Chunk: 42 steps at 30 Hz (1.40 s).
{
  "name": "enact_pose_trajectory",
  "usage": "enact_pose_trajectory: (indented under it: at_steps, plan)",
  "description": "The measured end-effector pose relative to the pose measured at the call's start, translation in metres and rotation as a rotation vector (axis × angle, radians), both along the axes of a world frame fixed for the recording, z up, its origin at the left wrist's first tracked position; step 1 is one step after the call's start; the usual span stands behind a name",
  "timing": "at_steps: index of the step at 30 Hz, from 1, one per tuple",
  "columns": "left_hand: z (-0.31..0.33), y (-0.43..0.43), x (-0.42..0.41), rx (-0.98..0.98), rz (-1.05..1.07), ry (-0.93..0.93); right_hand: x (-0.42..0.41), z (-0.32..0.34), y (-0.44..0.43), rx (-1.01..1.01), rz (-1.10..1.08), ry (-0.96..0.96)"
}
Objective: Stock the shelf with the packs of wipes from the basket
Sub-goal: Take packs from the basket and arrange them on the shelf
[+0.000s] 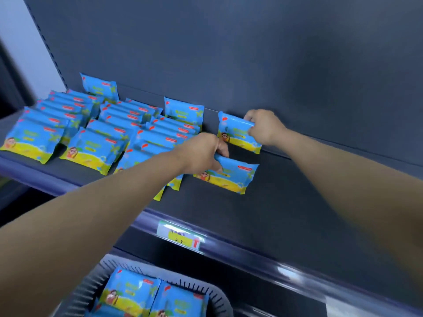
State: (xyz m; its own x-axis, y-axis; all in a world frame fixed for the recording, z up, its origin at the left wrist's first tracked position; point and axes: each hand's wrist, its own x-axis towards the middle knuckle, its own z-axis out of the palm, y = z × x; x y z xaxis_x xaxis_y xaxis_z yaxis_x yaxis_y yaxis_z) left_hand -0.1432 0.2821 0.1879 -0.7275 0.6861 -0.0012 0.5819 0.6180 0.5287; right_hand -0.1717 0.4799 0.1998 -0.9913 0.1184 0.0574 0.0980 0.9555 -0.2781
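Blue-and-yellow packs of wipes stand in several rows (96,143) on the left half of the dark shelf (286,213). My right hand (263,126) grips the top right corner of one pack (238,136), upright near the shelf's back wall. My left hand (201,154) grips the top left edge of another pack (231,177), standing just in front of the first. Below, a grey basket (217,294) holds more of the same packs (146,296).
The shelf's front rail carries a yellow price tag (182,236). The right part of the shelf is bare dark surface. A slotted upright post (49,46) borders the shelf at the left.
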Motion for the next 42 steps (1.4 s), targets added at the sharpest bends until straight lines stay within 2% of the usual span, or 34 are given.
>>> enact_pose_trajectory:
  at_steps: [7,14,20,25,29,34,42]
  plan:
    - [-0.017,0.017,-0.055,0.004,0.086,-0.02,-0.05,-0.022,0.008,-0.014,0.062,0.005]
    - [-0.026,0.029,-0.099,-0.028,0.147,0.023,-0.061,-0.03,0.012,-0.097,0.023,0.182]
    - [-0.033,0.051,-0.124,-0.062,0.145,0.218,-0.051,-0.026,0.01,-0.092,0.007,0.335]
    - [-0.034,0.066,-0.132,-0.185,0.119,0.438,-0.035,-0.025,0.007,-0.08,0.021,0.369]
    - [-0.04,0.066,-0.122,-0.207,0.151,0.539,-0.014,-0.02,0.006,-0.005,0.031,0.36]
    - [-0.026,0.05,-0.094,-0.099,0.135,0.543,0.013,-0.011,-0.004,0.038,0.03,0.365]
    - [0.014,-0.011,-0.024,0.15,0.051,0.704,0.07,0.012,-0.048,0.156,0.083,0.454]
